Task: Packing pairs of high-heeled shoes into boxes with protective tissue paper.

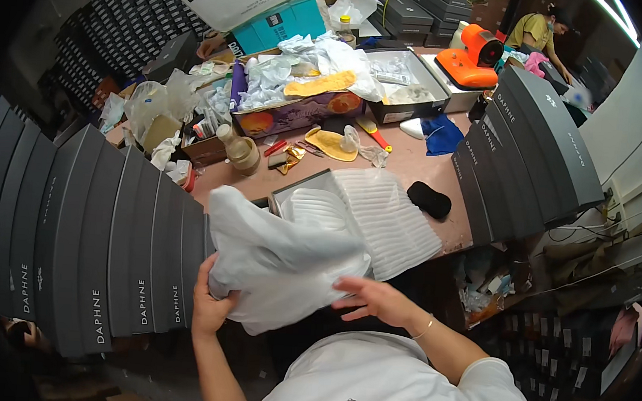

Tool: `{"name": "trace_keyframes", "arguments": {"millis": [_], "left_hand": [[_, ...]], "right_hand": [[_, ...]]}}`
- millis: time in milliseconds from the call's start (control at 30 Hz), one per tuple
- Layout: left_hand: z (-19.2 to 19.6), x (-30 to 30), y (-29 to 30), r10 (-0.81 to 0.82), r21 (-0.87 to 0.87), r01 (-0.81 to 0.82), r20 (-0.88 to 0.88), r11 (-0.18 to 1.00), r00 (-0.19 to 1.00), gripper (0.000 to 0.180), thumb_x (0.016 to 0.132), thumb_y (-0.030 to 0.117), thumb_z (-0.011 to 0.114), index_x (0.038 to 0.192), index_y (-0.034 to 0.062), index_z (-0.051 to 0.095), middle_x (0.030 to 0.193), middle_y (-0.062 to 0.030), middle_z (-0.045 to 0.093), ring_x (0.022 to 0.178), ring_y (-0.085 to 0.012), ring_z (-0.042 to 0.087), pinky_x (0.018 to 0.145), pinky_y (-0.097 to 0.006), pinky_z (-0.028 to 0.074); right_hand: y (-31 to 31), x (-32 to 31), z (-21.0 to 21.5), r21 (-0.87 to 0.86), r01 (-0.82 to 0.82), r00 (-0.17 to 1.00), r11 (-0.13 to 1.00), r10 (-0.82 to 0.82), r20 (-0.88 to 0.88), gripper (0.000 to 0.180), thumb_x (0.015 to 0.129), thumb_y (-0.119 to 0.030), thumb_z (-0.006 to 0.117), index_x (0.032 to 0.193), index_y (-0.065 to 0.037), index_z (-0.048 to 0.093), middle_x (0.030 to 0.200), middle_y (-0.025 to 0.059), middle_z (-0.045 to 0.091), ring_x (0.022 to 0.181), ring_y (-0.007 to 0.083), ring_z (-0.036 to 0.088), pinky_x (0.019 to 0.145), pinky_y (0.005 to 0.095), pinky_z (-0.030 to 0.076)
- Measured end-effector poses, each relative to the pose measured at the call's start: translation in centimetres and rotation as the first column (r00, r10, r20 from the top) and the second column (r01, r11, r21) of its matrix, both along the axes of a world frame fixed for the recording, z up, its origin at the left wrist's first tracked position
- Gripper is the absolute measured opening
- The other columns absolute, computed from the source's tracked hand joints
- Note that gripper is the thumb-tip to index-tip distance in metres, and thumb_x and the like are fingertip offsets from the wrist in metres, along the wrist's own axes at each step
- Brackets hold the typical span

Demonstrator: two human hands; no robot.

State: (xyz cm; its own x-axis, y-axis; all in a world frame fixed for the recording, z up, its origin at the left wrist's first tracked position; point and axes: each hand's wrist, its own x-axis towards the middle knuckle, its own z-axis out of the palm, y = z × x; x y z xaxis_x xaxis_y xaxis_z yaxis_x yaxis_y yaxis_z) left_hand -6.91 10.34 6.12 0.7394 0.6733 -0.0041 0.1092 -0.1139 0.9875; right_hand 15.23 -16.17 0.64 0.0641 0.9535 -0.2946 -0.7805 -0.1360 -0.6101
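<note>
My left hand grips the lower left edge of a white cloth bag held up in front of my chest. My right hand rests on the bag's lower right side, fingers spread over the fabric. Just beyond the bag, an open grey shoe box lies on the brown table, lined with white ribbed tissue paper that hangs over its right side. A black shoe-shaped pad lies right of the tissue.
Rows of dark grey shoe boxes stand at left and right. Yellow insoles, a small bottle, crumpled plastic and an open box clutter the far table. An orange device sits beyond; another person works at the back.
</note>
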Motion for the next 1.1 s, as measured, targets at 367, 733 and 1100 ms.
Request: {"name": "trace_keyframes", "arguments": {"millis": [367, 733, 1100], "left_hand": [[-12.2, 20.8, -4.7, 0.211, -0.743, 0.036, 0.236, 0.668, 0.948, 0.085, 0.094, 0.026, 0.054, 0.151, 0.0101, -0.007, 0.157, -0.0175, 0.004, 0.141, -0.0293, 0.021, 0.113, -0.039, 0.023], [-15.6, 18.0, -7.5, 0.053, -0.424, -0.101, -0.124, 0.900, 0.991, 0.088, 0.086, 0.023, 0.063, 0.150, 0.0004, 0.006, 0.153, -0.0274, 0.011, 0.141, -0.0341, 0.021, 0.112, -0.038, 0.025], [-12.4, 16.9, -7.8, 0.033, 0.102, -0.033, 0.004, 0.994, 0.999, 0.074, 0.083, 0.021, 0.067, 0.142, -0.0023, 0.030, 0.136, -0.0292, 0.041, 0.128, -0.0398, 0.041, 0.106, -0.042, 0.035]], "right_hand": [[5.8, 3.2, -1.8, 0.099, 0.241, -0.170, 0.965, -0.059, 0.984, 0.073, 0.081, -0.018, 0.066, 0.133, 0.015, 0.027, 0.132, 0.0383, 0.037, 0.109, 0.0484, 0.053, 0.092, 0.0473, 0.047], [7.9, 1.5, -4.7, -0.350, 0.176, 0.138, 0.920, 0.329, 0.934, 0.085, 0.082, -0.026, 0.065, 0.138, 0.017, 0.018, 0.121, 0.0383, 0.048, 0.093, 0.0466, 0.060, 0.072, 0.0465, 0.053], [-6.2, 7.7, -4.6, -0.535, -0.009, 0.680, 0.845, 0.397, 0.617, 0.033, 0.096, -0.012, 0.052, 0.126, 0.002, 0.054, 0.109, 0.0128, 0.066, 0.089, 0.0179, 0.067, 0.070, 0.0277, 0.056]]}}
